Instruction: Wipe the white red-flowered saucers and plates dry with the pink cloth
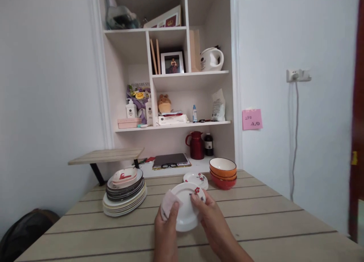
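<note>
In the head view, a small white plate (186, 214) with red flowers on its rim is held up over the table, face tilted towards me. My left hand (168, 226) grips its left edge, the thumb pressing a folded pale pink tissue or cloth (169, 202) against the plate. My right hand (211, 220) is closed on the right edge, thumb on top near the flowers and fingers behind. Just beyond it sits a short stack of matching small plates (191, 178). The plate's underside and several fingertips are hidden.
On the left of the slatted table (273, 226) stands a tall stack of plates (125, 209), topped by small dishes (124, 175). Orange and red bowls (223, 173) are stacked at right. Behind are a raised wooden shelf (105, 156), a red jug (196, 146) and a dark laptop-like slab (170, 159).
</note>
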`<state>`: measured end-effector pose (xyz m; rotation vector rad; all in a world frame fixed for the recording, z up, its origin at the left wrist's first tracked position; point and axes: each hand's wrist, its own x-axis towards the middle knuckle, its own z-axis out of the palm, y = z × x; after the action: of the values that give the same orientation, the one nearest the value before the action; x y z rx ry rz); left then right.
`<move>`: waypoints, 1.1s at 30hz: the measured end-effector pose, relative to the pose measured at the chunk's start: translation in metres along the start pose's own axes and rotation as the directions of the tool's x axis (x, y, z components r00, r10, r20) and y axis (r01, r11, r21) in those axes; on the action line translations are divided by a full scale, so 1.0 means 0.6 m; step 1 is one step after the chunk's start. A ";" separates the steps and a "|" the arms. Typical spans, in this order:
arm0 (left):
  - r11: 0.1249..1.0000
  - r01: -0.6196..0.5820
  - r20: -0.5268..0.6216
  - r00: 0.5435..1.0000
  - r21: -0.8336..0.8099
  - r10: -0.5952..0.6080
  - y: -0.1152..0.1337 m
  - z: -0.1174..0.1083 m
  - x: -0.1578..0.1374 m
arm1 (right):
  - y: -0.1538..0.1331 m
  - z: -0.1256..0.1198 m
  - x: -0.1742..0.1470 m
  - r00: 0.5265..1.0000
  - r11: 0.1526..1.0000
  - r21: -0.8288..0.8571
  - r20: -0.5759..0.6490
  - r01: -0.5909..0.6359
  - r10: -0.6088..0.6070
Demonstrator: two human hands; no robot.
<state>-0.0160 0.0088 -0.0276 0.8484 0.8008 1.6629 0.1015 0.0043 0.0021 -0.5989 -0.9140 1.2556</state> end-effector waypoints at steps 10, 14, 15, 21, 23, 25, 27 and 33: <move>0.991 -0.081 0.119 0.991 0.108 0.068 0.034 0.013 -0.021 | -0.045 -0.035 0.008 0.974 0.874 -0.466 0.224 0.133 -0.029; 0.984 -0.132 0.286 0.954 0.116 0.094 0.035 0.008 -0.024 | -0.040 -0.039 0.010 0.987 0.856 -0.494 0.122 0.153 -0.107; 0.984 -0.147 0.319 0.942 0.104 0.107 0.036 0.006 -0.023 | -0.040 -0.039 0.009 0.982 0.833 -0.520 0.113 0.191 -0.154; 0.994 -0.107 0.425 0.899 -0.011 0.102 0.032 -0.003 -0.014 | -0.048 -0.040 0.004 0.930 0.653 -0.672 0.167 0.350 -0.327; 0.989 -0.125 0.385 0.919 0.077 0.086 0.032 -0.006 -0.008 | -0.048 -0.043 0.004 0.913 0.604 -0.695 0.206 0.390 -0.353; 0.954 -0.199 0.337 0.934 0.226 0.115 0.033 -0.009 -0.001 | -0.047 -0.046 0.005 0.889 0.557 -0.703 0.262 0.443 -0.376; 0.886 -0.303 0.314 0.929 0.350 0.193 0.036 -0.013 0.006 | -0.046 -0.049 0.006 0.854 0.503 -0.701 0.326 0.506 -0.406; 0.798 -0.442 0.374 0.879 0.410 0.295 0.035 -0.012 0.001 | -0.048 -0.056 0.005 0.709 0.223 -0.708 0.521 0.670 -0.475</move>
<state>-0.0325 0.0040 -0.0138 1.6637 0.8951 1.6300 0.1453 0.0035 0.0089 -0.8052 -1.7916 0.0147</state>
